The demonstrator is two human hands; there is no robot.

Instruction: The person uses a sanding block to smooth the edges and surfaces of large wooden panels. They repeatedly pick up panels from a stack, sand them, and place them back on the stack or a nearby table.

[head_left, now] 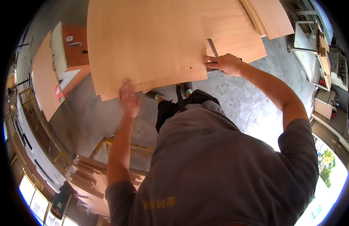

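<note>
**Now: two hands on a wood panel**

Both hands meet the large light-wood panel [144, 41] lying atop other boards [238, 41]. The left hand [128, 98] lies flat, fingers spread, at its near edge; the right hand [226, 63] pinches its right corner, fingers closed on it.

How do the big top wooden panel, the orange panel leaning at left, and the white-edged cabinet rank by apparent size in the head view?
1. Top wooden panel, by far the largest.
2. Leaning orange panel.
3. White-edged cabinet, close to the leaning panel; fisheye bending makes that pair unsure.
</note>
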